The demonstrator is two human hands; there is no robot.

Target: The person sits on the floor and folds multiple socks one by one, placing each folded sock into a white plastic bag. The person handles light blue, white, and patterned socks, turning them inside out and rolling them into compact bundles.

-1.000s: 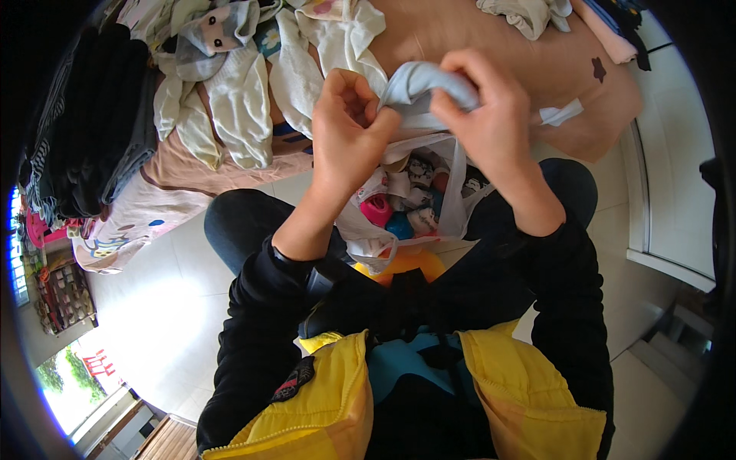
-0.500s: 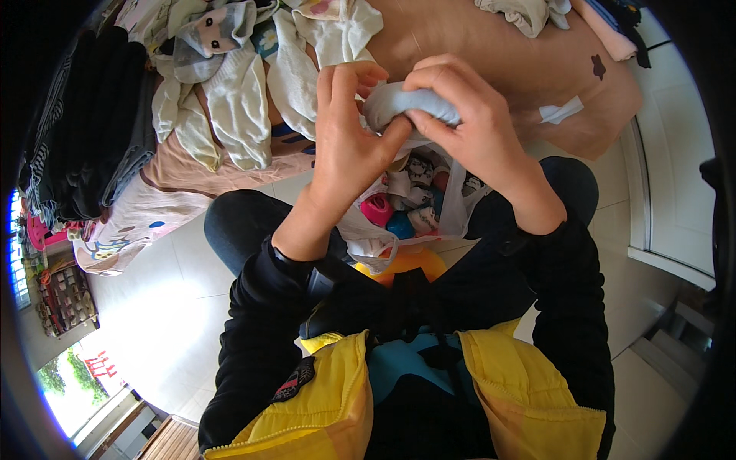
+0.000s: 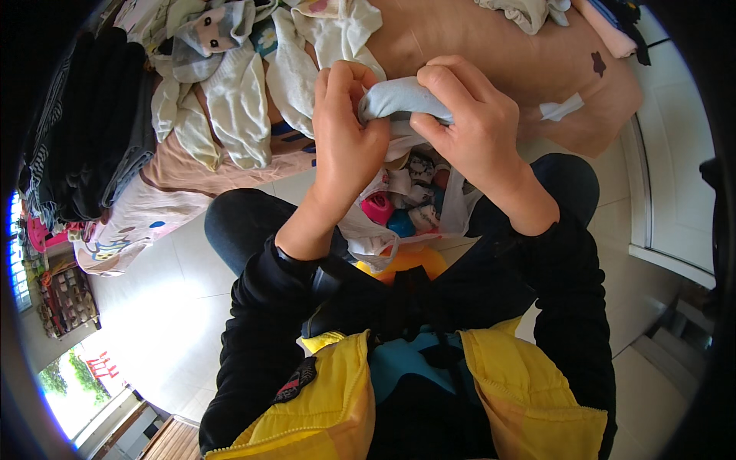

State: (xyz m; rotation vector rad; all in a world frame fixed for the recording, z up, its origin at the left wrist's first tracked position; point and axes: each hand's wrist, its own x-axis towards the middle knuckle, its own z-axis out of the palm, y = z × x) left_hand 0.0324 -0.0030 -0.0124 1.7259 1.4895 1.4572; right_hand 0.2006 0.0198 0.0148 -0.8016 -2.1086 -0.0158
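A pale grey-blue sock [image 3: 404,99], rolled into a thick bundle, is stretched between my two hands above the bed's near edge. My left hand [image 3: 345,115] pinches its left end, fingers curled with the thumb below. At the other end, my right hand [image 3: 471,115] grips with bent fingers on top and the thumb underneath. Just below hangs a white plastic bag [image 3: 455,217] holding several balled-up socks, among them a pink one [image 3: 376,208] and a blue one [image 3: 399,224]. Several loose white socks [image 3: 239,107] lie flat to the left of my hands.
A brown sheet [image 3: 445,34] covers the bed surface. Dark folded clothes [image 3: 92,115] are stacked at the far left. More light clothing [image 3: 529,14] lies at the back right, near a white tissue-like piece [image 3: 562,107]. A white door [image 3: 682,153] stands on the right.
My left fingers have closed in on the sock's left end. My right hand has shifted slightly right, and the sock looks a little more stretched out.
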